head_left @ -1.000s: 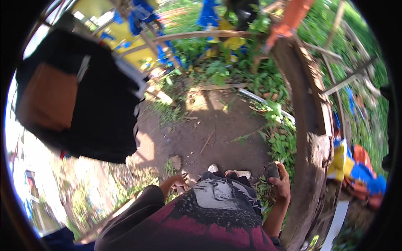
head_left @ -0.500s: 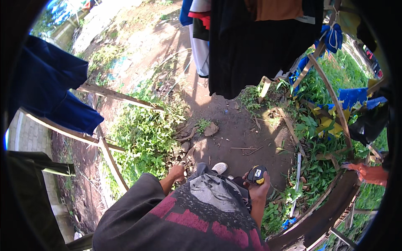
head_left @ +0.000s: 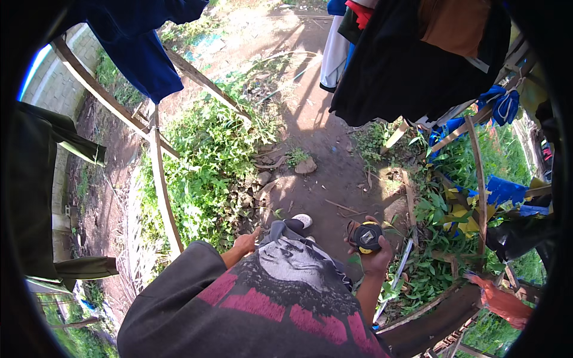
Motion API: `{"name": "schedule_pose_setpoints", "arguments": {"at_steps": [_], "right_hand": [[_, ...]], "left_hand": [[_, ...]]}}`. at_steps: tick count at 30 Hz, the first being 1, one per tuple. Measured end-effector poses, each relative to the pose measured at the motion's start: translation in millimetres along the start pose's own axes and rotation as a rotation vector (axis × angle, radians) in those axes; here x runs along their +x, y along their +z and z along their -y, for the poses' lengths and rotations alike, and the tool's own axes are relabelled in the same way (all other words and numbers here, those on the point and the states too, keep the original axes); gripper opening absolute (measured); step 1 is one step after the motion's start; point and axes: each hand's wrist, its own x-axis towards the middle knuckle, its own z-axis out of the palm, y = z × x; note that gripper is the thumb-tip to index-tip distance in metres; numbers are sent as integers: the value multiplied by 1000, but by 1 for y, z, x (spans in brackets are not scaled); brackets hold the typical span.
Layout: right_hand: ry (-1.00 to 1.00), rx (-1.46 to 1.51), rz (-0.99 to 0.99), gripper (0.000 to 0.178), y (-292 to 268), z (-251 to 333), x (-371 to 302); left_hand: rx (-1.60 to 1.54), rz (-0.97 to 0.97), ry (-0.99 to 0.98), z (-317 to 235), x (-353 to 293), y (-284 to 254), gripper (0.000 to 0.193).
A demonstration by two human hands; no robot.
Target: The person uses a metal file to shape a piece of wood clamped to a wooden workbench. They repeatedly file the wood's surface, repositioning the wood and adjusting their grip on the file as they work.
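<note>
My right hand (head_left: 377,258) is wrapped round a black and yellow tape measure (head_left: 368,237), held out in front of my right side. Something brown shows at the tape measure's left edge, too small to make out. Beside the front of my dark printed shirt (head_left: 286,280) hangs my left hand (head_left: 245,243), seen from its back. One finger of it points forward, and nothing shows in it; the other fingers are partly hidden. A light shoe (head_left: 303,220) on my foot shows beyond the shirt hem, on the dirt path (head_left: 322,185).
Dark clothes (head_left: 412,71) hang ahead to the right, blue trousers (head_left: 134,48) at the far left. Wooden poles (head_left: 158,179) stand on the left, others on the right. A stone (head_left: 305,165) and sticks lie on the path. Leafy plants (head_left: 197,161) border it. Orange cloth (head_left: 504,303) hangs at right.
The view has turned, so the hanging clothes ahead sit further right and the blue trousers higher. The tape measure has tilted in my right hand. The shoe has shifted forward.
</note>
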Motion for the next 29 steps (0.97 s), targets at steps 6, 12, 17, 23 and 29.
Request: {"name": "schedule_pose_setpoints", "arguments": {"at_steps": [6,12,17,23,29], "right_hand": [[-2,167,-143,69,-1,-30,-13],[15,40,-283,61,-21,-17,-22],[51,-77,-380,58,-41,-10,-26],[58,-86,-425,54,-45,-15,-28],[22,60,-453,60,-64,-29,-32]], "left_hand": [[-71,102,-87,34,24,28,130],[-823,74,-89,6,13,-84,101],[-1155,136,26,-37,-50,-188,85],[-1231,303,160,-53,-68,-245,62],[-1216,497,207,-73,-71,-270,72]]}}
